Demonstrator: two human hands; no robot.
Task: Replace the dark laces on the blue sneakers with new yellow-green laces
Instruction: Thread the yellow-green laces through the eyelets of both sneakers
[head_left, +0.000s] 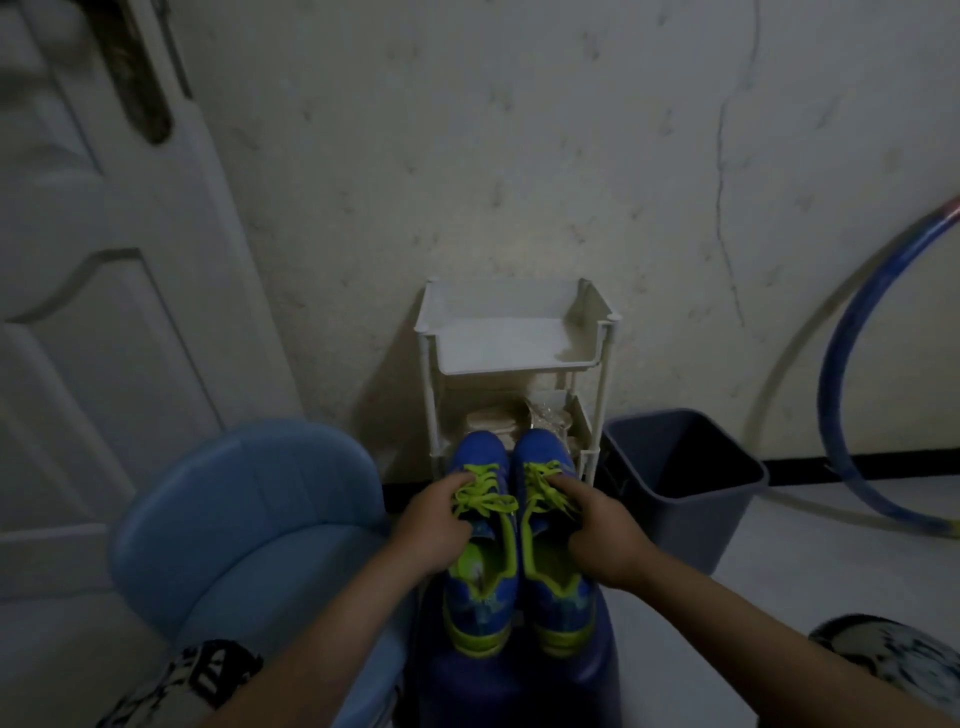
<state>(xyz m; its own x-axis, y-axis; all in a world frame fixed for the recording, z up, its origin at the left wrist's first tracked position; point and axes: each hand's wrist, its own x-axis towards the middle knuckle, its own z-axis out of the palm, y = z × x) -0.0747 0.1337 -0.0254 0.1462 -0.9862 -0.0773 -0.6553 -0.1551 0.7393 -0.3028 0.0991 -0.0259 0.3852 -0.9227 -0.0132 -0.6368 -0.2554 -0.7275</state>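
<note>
- left hand (434, 519) grips one shoe at its yellow-green laces (483, 501), right hand (602, 535) grips the other
- blue sneakers (563, 592) lie between the hands, toes pointing straight away, each equally near

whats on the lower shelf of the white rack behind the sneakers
On the white rack's lower shelf, a pale round thing and something clear and crinkly show; the blue sneakers' toes hide the rest.
</note>
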